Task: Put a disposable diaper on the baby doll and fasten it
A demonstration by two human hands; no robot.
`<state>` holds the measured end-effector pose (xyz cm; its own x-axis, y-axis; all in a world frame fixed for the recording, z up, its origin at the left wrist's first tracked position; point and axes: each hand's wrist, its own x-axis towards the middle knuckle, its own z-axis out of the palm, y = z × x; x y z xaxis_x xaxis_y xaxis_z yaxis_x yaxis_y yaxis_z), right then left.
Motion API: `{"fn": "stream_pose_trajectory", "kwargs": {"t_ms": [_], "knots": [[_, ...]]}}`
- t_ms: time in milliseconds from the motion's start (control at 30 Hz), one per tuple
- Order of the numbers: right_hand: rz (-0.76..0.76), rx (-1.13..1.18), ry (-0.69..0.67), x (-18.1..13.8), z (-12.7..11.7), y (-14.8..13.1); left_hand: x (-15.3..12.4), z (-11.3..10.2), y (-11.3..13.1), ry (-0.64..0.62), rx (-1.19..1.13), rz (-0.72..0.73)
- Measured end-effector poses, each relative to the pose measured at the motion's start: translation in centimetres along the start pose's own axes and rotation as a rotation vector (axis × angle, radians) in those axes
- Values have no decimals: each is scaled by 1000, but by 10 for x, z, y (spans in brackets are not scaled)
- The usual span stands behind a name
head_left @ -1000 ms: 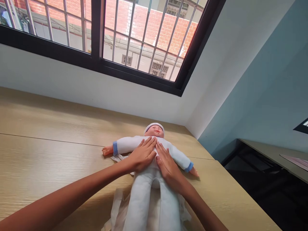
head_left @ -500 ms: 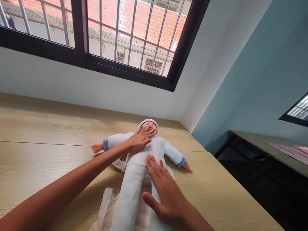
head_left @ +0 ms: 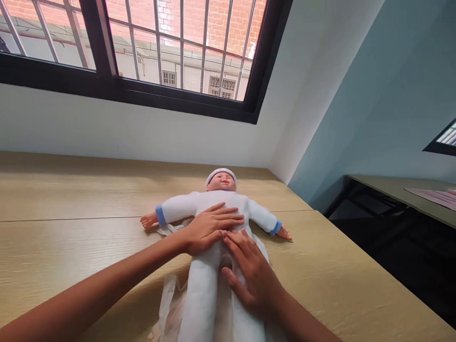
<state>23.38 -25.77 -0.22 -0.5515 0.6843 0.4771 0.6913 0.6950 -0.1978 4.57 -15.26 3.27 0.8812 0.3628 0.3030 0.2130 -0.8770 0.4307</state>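
Note:
A baby doll [head_left: 223, 198] in a white suit with blue cuffs and a white cap lies face up, arms spread, its head toward the window wall. Across its belly rests my left hand [head_left: 212, 228], flat, fingers stretched to the right. My right hand [head_left: 251, 268] lies lower, over the hip and upper leg, with its fingers extended and thumb apart; its fingertips meet the left thumb. Beneath the doll, a thin whitish sheet [head_left: 170, 299] shows crumpled at the left side of the legs. Neither hand grips anything.
The doll is on a light wooden table [head_left: 89, 237] pushed against a white wall [head_left: 142, 128] under a barred window [head_left: 185, 52]. To the right, past the table edge, stands another table [head_left: 384, 190] with a pink cloth [head_left: 432, 197] on it.
My left hand has moved down from the doll's face and chest to its belly, uncovering the face. My right hand stays near the hip, now touching the left. The view has shifted slightly.

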Motion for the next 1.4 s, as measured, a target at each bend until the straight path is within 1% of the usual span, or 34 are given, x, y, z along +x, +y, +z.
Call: {"fn": "stream_pose_trajectory", "kwargs": {"t_ms": [200, 267, 333, 433, 567, 767, 867, 967, 1067, 1167, 1200, 1267, 1400], "knots": [[-82, -26, 300, -4, 0, -6, -15, 9, 25, -6, -14, 68], [-131, -63, 414, -5, -1, -9, -22, 14, 35, -36, 2, 117], [-158, -87, 481, -5, -1, -11, -29, 18, 44, -69, 24, 153], [-147, -77, 473, -7, 1, -9, -38, 22, 55, -100, 62, 172], [-99, -34, 458, -10, 4, -6, -43, 22, 63, -130, 107, 173], [-47, 50, 445, -10, 2, -7, -43, 22, 73, -180, 100, 208], [-44, 119, 390, -12, 0, -8, -43, 22, 78, -215, 100, 249], [-42, 221, 335, -14, 0, -8, -41, 19, 84, -231, 147, 278], [-28, 279, 343, -16, -1, -10, -39, 15, 90, -258, 218, 296], [38, 326, 342, -16, -2, -9, -40, 14, 90, -277, 270, 322], [65, 337, 341, -16, -3, -8, -42, 16, 89, -260, 277, 340], [94, 329, 349, -15, -6, -6, -47, 23, 83, -182, 275, 397], [119, 269, 358, -13, -9, -2, -56, 39, 73, 103, 180, 516]]}}
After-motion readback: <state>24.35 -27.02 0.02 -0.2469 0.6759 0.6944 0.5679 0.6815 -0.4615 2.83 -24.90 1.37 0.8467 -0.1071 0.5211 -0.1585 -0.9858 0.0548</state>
